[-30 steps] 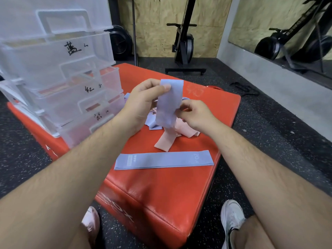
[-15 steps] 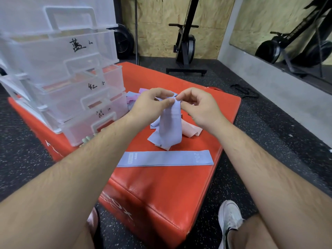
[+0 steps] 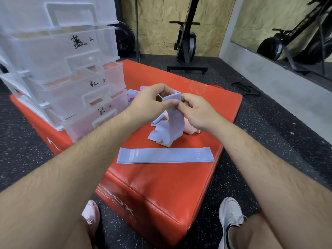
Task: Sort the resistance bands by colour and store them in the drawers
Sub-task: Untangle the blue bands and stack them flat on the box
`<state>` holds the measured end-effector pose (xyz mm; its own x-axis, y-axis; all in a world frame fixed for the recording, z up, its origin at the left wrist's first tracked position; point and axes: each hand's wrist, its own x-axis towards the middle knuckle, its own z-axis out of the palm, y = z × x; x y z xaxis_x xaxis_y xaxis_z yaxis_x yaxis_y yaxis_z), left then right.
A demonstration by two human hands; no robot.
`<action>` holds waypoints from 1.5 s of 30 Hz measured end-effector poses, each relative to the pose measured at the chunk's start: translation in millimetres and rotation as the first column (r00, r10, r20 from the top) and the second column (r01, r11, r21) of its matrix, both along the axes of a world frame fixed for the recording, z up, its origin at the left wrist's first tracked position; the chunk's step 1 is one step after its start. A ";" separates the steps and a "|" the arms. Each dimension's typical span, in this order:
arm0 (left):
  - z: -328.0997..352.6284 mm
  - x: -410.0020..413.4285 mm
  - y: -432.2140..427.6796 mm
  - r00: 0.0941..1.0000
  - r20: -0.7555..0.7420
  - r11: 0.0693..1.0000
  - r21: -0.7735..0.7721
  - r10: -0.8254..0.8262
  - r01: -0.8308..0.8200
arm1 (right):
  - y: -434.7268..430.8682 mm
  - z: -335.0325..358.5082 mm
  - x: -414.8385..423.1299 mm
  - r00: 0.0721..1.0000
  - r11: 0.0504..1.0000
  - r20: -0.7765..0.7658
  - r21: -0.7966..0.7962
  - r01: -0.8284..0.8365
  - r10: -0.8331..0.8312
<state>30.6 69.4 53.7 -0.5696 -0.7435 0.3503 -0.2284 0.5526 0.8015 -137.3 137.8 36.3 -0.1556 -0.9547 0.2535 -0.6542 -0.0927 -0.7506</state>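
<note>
Both hands meet above the red foam box (image 3: 161, 186). Left hand (image 3: 149, 103) and right hand (image 3: 195, 112) pinch the top of a blue band (image 3: 172, 126); fingers closed on it, its lower end draped on the box. Second blue band (image 3: 165, 155) lies flat nearer. Pink bands (image 3: 193, 129) behind. Clear drawers (image 3: 71, 72) at left.
</note>
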 end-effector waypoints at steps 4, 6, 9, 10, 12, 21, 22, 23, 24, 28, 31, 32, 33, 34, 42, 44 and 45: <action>0.6 -1.6 4.0 0.997 -0.071 0.999 -0.039 0.010 -0.013 | 1.7 -1.1 5.7 0.988 0.997 0.138 0.037 -0.074 0.069; 1.0 -0.3 6.3 0.997 -0.074 0.999 -0.039 0.011 -0.014 | 1.1 -4.4 4.4 0.981 0.993 0.171 0.051 -0.105 0.095; 1.2 4.4 6.1 0.986 -0.148 0.997 0.003 0.074 -0.074 | 3.6 -1.5 1.1 0.977 0.989 0.177 0.071 -0.129 0.115; 2.4 6.8 4.5 0.974 -0.195 0.993 0.051 0.117 -0.109 | 4.5 -1.4 -2.4 0.975 0.985 0.188 0.096 -0.141 0.121; 5.5 13.9 -0.7 0.939 -0.284 0.972 0.184 0.196 -0.147 | 9.3 -2.5 -10.0 0.968 0.967 0.209 0.184 -0.176 0.136; -12.4 59.4 -30.9 0.877 -0.231 0.794 0.561 0.422 -0.234 | 46.0 -9.1 -60.4 0.981 0.898 0.178 0.416 -0.145 0.076; -14.9 63.8 -31.9 0.876 -0.205 0.780 0.570 0.438 -0.257 | 50.5 -10.2 -67.5 0.982 0.892 0.180 0.433 -0.131 0.057; -17.0 68.4 -32.1 0.881 -0.167 0.774 0.568 0.443 -0.281 | 55.3 -11.1 -74.1 0.983 0.886 0.180 0.449 -0.114 0.036; -20.0 73.0 -32.0 0.890 -0.120 0.772 0.557 0.439 -0.306 | 59.7 -13.1 -79.9 0.983 0.881 0.181 0.462 -0.097 0.013; -32.8 87.3 -20.8 0.921 0.031 0.787 0.508 0.389 -0.350 | 73.4 -25.4 -90.7 0.974 0.867 0.212 0.497 -0.036 -0.081; -45.8 92.8 -7.8 0.916 0.122 0.769 0.507 0.383 -0.389 | 77.0 -39.1 -94.4 0.966 0.848 0.206 0.530 0.022 -0.153; -51.5 93.9 -4.4 0.910 0.159 0.759 0.507 0.383 -0.408 | 77.5 -43.2 -93.0 0.971 0.840 0.169 0.540 0.051 -0.168; -56.1 94.4 -0.2 0.901 0.209 0.759 0.487 0.380 -0.433 | 77.9 -46.8 -90.2 0.976 0.837 0.127 0.540 0.083 -0.179; -61.4 94.5 2.9 0.888 0.260 0.768 0.448 0.379 -0.458 | 77.9 -51.1 -86.2 0.976 0.839 0.090 0.531 0.120 -0.197; -96.4 104.6 16.0 0.828 0.430 0.795 0.322 0.360 -0.514 | 76.3 -74.6 -66.0 0.956 0.840 -0.054 0.465 0.279 -0.288; -99.0 106.4 15.2 0.833 0.417 0.792 0.332 0.364 -0.512 | 75.1 -76.4 -65.6 0.956 0.840 -0.045 0.467 0.278 -0.291; -99.1 106.5 14.7 0.838 0.405 0.790 0.341 0.366 -0.509 | 74.5 -76.3 -65.7 0.954 0.838 -0.038 0.467 0.281 -0.299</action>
